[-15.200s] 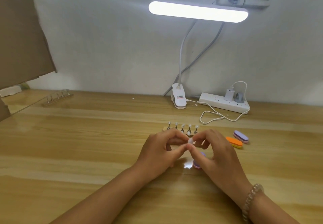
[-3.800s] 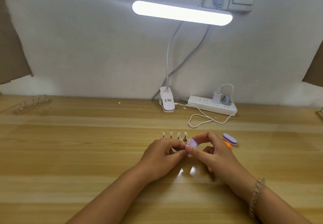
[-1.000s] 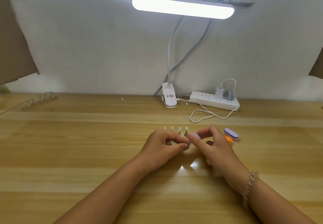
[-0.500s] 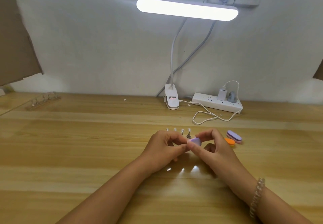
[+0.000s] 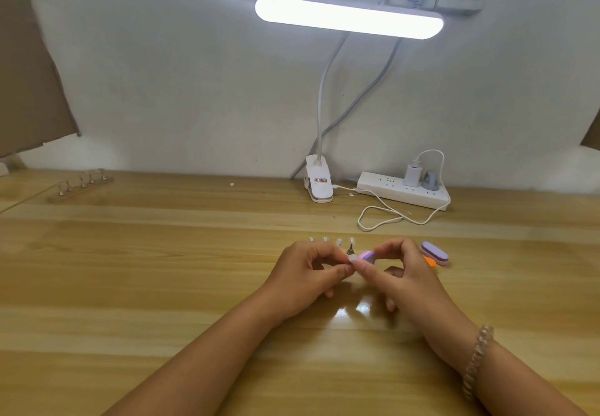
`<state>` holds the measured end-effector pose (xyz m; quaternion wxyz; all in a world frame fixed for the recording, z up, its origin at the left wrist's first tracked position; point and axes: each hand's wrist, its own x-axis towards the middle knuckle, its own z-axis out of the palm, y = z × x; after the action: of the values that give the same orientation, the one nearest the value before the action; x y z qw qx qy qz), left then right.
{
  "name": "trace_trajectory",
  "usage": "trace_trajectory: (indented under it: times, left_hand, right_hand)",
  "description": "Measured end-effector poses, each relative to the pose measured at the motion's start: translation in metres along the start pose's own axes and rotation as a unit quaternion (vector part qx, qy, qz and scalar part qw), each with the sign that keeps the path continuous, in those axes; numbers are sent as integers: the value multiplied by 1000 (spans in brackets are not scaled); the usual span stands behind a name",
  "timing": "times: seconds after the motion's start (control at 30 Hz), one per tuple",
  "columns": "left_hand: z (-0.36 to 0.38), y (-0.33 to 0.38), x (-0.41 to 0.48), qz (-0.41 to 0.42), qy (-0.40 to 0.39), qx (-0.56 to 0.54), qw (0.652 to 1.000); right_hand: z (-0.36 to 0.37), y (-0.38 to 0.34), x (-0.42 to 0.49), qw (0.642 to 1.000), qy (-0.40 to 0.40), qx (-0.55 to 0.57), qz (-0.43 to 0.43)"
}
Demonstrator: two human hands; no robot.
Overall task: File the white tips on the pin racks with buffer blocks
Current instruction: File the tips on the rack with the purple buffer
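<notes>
Though tiny, tip (image 5: 353, 258) against buffer block (image 5: 368, 256)

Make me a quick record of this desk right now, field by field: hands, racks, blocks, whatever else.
left hand: pinches a white tip
right hand: holds a purple block at the tip
near rack: behind the hands, four tips showing
far rack: far left, near the wall
spares: second purple block and orange block, right of the right hand
rest: lamp, power strip

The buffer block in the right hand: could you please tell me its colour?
The buffer block is purple with a pinkish edge; head view.
</notes>
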<state>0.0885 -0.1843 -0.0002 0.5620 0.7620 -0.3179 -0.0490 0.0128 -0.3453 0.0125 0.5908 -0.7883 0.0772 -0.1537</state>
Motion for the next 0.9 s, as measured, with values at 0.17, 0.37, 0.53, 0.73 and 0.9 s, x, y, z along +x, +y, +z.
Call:
trace_trajectory:
  times: [0.17,0.37,0.53,0.73,0.9]
  left_hand:
    - [1,0,-1,7,-9,-7,1000]
    - [2,-2,0,13,-23,0,1000]
    - [2,-2,0,11,-13,-27,999]
    - [2,-5,1,17,-21,28,999]
    - [2,-3,0,22,-29,31,999]
  right_hand:
    - [-2,0,1,1000,16,7,10]
    - [2,3,-1,999,-26,-39,-22]
    - [-1,3,2,999,31,14,-1]
    - [1,0,-3,999,-18,-14,-43]
    - [-3,1,-1,998,-12,-33,-56]
